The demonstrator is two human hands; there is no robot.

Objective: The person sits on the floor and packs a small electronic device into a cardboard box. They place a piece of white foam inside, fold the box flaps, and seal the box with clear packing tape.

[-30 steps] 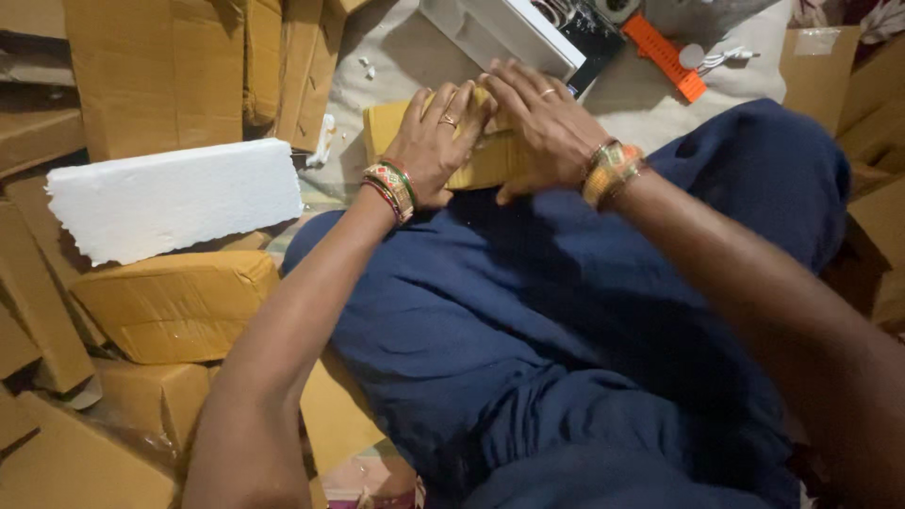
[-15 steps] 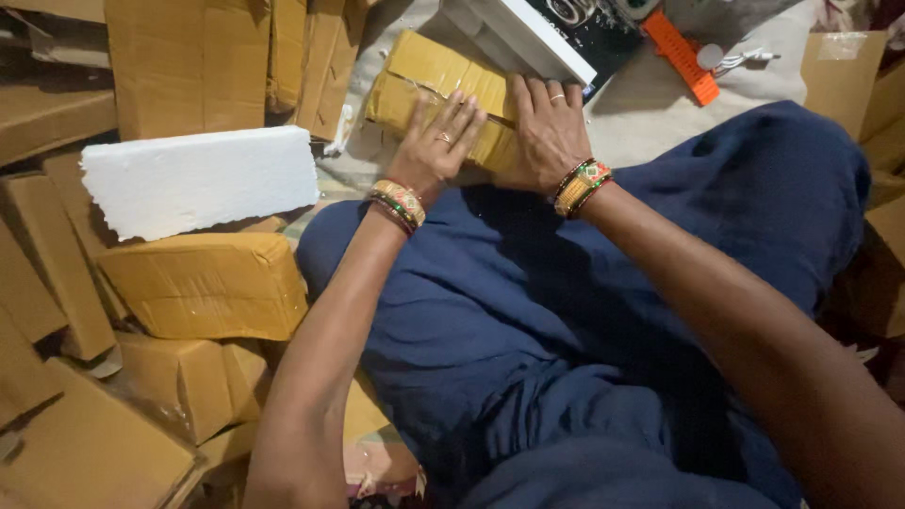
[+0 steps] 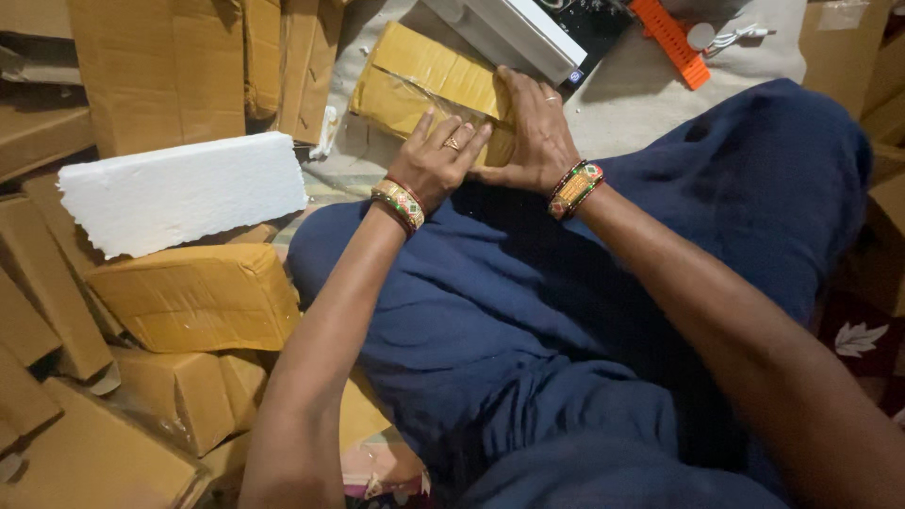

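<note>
A flat yellow-brown parcel (image 3: 415, 80), wrapped in shiny tape, lies on the floor just beyond my knees. My left hand (image 3: 438, 160) presses on its near edge, fingers together, a ring on one finger. My right hand (image 3: 537, 132) lies flat on the parcel's right end, fingers spread over the corner. Both wrists wear coloured bangles. My lap, in dark blue cloth (image 3: 566, 311), fills the middle of the view.
A white foam slab (image 3: 179, 193) rests on taped brown parcels (image 3: 198, 297) at the left. Flattened cardboard (image 3: 156, 66) stands behind them. A white and black device (image 3: 528, 33) and an orange tool (image 3: 671, 38) lie beyond the parcel. More cartons (image 3: 848, 47) stand at the right.
The view has shifted, so the parcel shows more fully. My hands have slid along its near edge and right end, still pressing on it.
</note>
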